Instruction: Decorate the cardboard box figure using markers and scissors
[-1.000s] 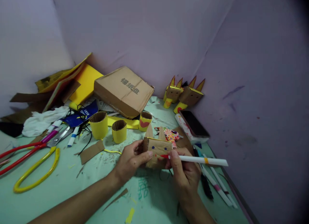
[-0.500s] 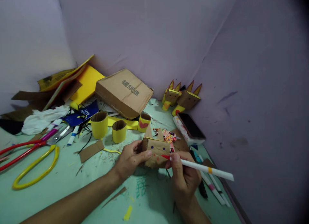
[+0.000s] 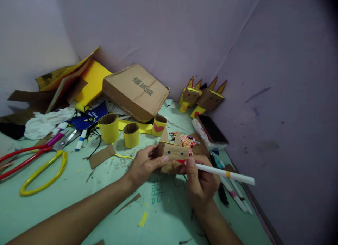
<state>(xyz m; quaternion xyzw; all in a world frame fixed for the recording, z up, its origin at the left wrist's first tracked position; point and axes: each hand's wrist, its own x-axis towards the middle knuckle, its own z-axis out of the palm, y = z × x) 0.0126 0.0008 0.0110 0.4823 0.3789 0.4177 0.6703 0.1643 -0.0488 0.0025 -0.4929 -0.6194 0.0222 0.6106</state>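
Between my hands is a small cardboard animal head [image 3: 174,154] with two pointed ears or horns, two dark dots for eyes and reddish dots below them. My left hand [image 3: 145,164] grips its left side, thumb across the front. Pinched in my right hand [image 3: 200,178] is a white felt-tip marker [image 3: 224,172] with an orange band; its red tip is at the front of the head, by the reddish dots. Some fingers of both hands are hidden. Several yellow-wrapped cardboard rings stand behind, including one with a red heart [image 3: 158,126].
Large scissors [image 3: 44,157] with red and yellow handles lie at left. A cardboard box [image 3: 136,91] leans at the back, beside yellow and brown sheets. Two finished-looking cardboard heads [image 3: 208,98] stand against the wall. A phone [image 3: 212,128] and several markers [image 3: 233,194] lie at right.
The view has tilted down a little, so the things on the table sit higher in it. Both hands keep hold of the head and marker, with the red tip still close to the cardboard.
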